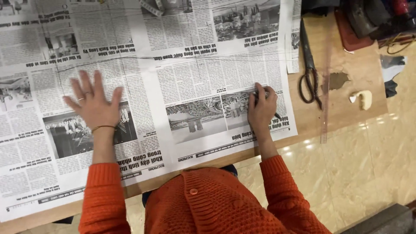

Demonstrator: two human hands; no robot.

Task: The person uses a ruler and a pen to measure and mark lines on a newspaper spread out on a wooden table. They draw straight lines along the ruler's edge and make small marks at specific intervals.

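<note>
Newsprint is being marked: the left hand (93, 104), fingers spread, is pinning the newspaper (182, 82) flat, while the right hand (261, 108), fingers curled on a dark marker (265, 93), is needing steady guidance.

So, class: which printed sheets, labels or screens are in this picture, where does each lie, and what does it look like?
Newspaper: spread flat over the wooden table, white with black print and grey photos; left hand flat on it, right hand curled on it.
Second printed strip: at its right edge, narrow.
No screens or packages.

both hands (93, 102) (261, 106) rest on the newspaper (182, 78) spread over the table (342, 104); scissors (308, 69) lie right of it.
</note>
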